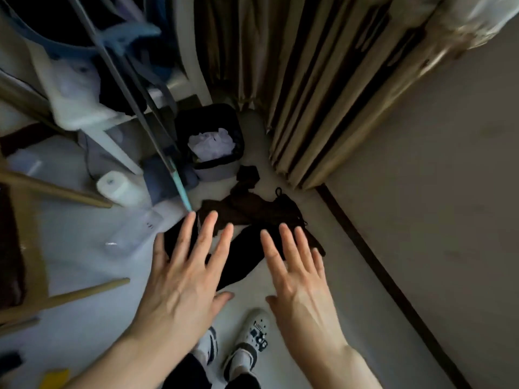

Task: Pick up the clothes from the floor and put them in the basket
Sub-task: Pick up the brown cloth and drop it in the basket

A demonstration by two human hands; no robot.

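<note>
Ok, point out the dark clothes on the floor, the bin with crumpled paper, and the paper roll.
dark clothes [247, 262], head view, black fabric between the hands.
bin [216, 172], head view, front wall.
paper roll [123, 189], head view, its side.

I hold both hands out, palms down. My left hand [184, 272] and right hand [299, 279] are side by side, fingers spread, empty.
</note>
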